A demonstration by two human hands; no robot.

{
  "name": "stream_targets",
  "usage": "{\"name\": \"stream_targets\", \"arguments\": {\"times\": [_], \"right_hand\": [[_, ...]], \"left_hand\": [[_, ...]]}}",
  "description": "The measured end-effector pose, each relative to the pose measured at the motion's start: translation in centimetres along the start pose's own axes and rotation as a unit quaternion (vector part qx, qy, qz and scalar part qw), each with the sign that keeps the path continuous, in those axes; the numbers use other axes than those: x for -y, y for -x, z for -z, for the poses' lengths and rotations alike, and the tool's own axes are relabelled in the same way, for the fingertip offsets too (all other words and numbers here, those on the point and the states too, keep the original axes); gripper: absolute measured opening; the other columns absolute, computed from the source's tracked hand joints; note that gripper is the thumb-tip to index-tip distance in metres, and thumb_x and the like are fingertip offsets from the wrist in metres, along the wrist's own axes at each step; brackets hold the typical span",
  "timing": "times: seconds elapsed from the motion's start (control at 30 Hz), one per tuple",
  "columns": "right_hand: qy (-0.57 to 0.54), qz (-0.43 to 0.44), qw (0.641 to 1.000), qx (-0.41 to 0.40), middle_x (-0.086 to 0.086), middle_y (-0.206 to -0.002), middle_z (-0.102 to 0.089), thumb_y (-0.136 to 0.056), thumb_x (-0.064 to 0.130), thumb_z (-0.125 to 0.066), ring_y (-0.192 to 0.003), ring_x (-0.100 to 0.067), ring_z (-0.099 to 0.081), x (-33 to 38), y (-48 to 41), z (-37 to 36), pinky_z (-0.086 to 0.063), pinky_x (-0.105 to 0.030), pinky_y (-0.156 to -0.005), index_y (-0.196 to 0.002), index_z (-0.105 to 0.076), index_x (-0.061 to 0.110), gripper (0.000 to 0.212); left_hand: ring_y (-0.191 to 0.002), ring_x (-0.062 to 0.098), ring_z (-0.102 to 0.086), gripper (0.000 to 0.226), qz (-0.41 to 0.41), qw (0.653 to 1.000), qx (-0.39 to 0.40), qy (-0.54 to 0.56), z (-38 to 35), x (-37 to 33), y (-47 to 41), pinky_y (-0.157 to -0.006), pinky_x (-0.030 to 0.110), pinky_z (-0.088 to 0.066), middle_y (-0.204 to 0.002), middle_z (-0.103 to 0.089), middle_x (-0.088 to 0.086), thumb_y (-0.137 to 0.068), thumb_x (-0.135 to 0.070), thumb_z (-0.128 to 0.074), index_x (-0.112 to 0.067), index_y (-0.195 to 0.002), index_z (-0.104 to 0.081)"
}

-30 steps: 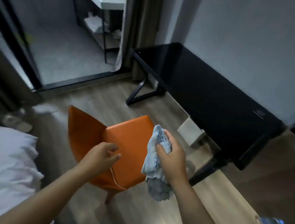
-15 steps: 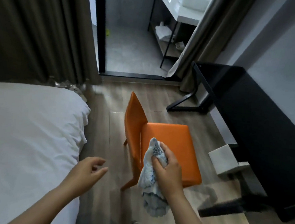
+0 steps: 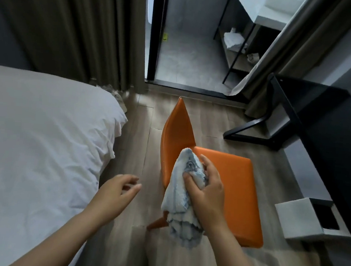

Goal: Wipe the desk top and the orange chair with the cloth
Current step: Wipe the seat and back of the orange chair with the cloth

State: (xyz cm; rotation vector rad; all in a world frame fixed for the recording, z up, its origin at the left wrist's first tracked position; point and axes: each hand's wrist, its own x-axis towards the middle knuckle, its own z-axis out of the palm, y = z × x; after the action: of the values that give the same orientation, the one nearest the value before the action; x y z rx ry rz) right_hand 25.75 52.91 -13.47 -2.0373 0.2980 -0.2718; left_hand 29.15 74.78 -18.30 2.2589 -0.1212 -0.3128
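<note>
The bed (image 3: 33, 142) lies left of the orange chair (image 3: 239, 190) and the black table (image 3: 328, 128) right of it. The cloth (image 3: 180, 196) hangs bunched over the seat's left edge, the right hand (image 3: 207, 194) with fingers clenched round it, while the left hand (image 3: 117, 189), left of the chair, has fingers released, grasping nothing. The seat is probably best wiped with the cloth spread flat, in overlapping strokes from backrest to front edge, the free hand steadying the backrest. A second ago the left hand lay on the chair; now it is clear of it.
</note>
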Motion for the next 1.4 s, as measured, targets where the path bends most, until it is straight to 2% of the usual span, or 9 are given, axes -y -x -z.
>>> {"name": "stream_targets", "arguments": {"times": [0.13,0.33,0.53,0.7,0.83,0.97,1.07,1.23,1.4], "right_hand": [[-0.036,0.052,0.997,-0.042,0.01,-0.115,-0.063,-0.085,0.035,-0.068,-0.105,-0.008,-0.061,-5.5,-0.3,-3.4,-0.054,-0.035,-0.087,-0.129,-0.053,0.029,0.047],[-0.102,0.149,0.978,-0.105,0.023,-0.099,-0.067,-0.088,0.023,-0.067,-0.09,0.0,-0.066,-11.1,0.4,-6.6,-0.055,-0.021,-0.072,-0.115,-0.056,0.038,0.033],[-0.164,0.206,0.943,-0.201,0.009,-0.112,-0.066,-0.088,0.022,-0.067,-0.101,-0.006,-0.065,-18.7,2.7,-8.1,-0.057,-0.036,-0.085,-0.122,-0.056,0.033,0.037],[-0.151,0.164,0.943,-0.248,0.009,-0.116,-0.065,-0.09,0.025,-0.064,-0.107,-0.008,-0.062,-24.5,6.3,-9.5,-0.054,-0.041,-0.09,-0.128,-0.056,0.028,0.04],[-0.128,0.154,0.952,-0.232,0.01,-0.107,-0.066,-0.089,0.021,-0.065,-0.099,-0.008,-0.063,-25.7,7.5,-8.5,-0.056,-0.036,-0.084,-0.116,-0.059,0.039,0.033],[-0.094,0.144,0.955,-0.243,0.011,-0.113,-0.062,-0.09,0.019,-0.064,-0.102,-0.001,-0.059,-28.0,7.9,-8.1,-0.052,-0.02,-0.082,-0.13,-0.055,0.025,0.042],[-0.027,0.15,0.971,-0.183,0.015,-0.119,-0.056,-0.092,0.02,-0.061,-0.106,0.006,-0.053,-29.2,8.2,-8.6,-0.047,-0.011,-0.082,-0.135,-0.05,0.028,0.045],[-0.081,0.129,0.985,-0.077,0.018,-0.115,-0.061,-0.093,0.024,-0.06,-0.105,-0.002,-0.061,-29.6,7.6,-9.3,-0.056,-0.03,-0.086,-0.113,-0.047,0.056,0.04],[-0.098,0.122,0.985,-0.071,0.011,-0.103,-0.067,-0.091,0.017,-0.059,-0.096,-0.007,-0.065,-29.8,7.0,-9.1,-0.056,-0.042,-0.085,-0.104,-0.059,0.047,0.032]], "left_hand": [[-0.092,-0.004,-0.056,0.035,-0.031,0.999,-0.037,0.024,-4.6,4.2,-2.2,-0.071,0.005,-0.04,-0.111,-0.061,-0.008,-0.093,-0.035,-0.056,-0.019,-0.124,-0.061],[-0.097,-0.001,-0.056,0.038,-0.137,0.985,-0.088,0.049,-9.8,9.4,-5.4,-0.071,0.005,-0.041,-0.121,-0.06,-0.007,-0.094,-0.037,-0.053,-0.02,-0.128,-0.058],[-0.092,-0.012,-0.053,0.038,-0.229,0.964,-0.096,0.09,-16.8,14.3,-5.4,-0.068,0.001,-0.04,-0.116,-0.06,-0.014,-0.094,-0.039,-0.051,-0.024,-0.128,-0.057],[-0.088,-0.01,-0.053,0.036,-0.209,0.973,-0.053,0.079,-21.0,18.0,-4.1,-0.061,0.002,-0.041,-0.107,-0.055,-0.019,-0.095,-0.038,-0.052,-0.024,-0.128,-0.057],[-0.089,-0.005,-0.056,0.033,-0.193,0.978,-0.029,0.075,-21.4,17.7,-3.1,-0.066,0.004,-0.041,-0.1,-0.056,-0.022,-0.095,-0.037,-0.053,-0.024,-0.125,-0.058],[-0.095,0.0,-0.059,0.036,-0.207,0.977,-0.021,0.056,-22.5,17.9,-2.8,-0.073,0.007,-0.042,-0.108,-0.06,-0.018,-0.094,-0.041,-0.052,-0.026,-0.126,-0.058],[-0.102,0.003,-0.059,0.042,-0.203,0.978,-0.01,0.036,-23.5,18.3,-2.4,-0.079,0.013,-0.044,-0.12,-0.06,-0.012,-0.093,-0.045,-0.051,-0.026,-0.13,-0.055],[-0.104,0.007,-0.059,0.04,-0.199,0.98,-0.001,0.025,-23.9,18.9,-2.0,-0.083,0.018,-0.048,-0.123,-0.06,-0.009,-0.094,-0.042,-0.052,-0.025,-0.13,-0.054],[-0.104,0.006,-0.058,0.041,-0.201,0.979,-0.001,0.021,-23.4,19.0,-2.3,-0.081,0.019,-0.05,-0.12,-0.057,-0.012,-0.094,-0.041,-0.053,-0.025,-0.132,-0.052]]}}
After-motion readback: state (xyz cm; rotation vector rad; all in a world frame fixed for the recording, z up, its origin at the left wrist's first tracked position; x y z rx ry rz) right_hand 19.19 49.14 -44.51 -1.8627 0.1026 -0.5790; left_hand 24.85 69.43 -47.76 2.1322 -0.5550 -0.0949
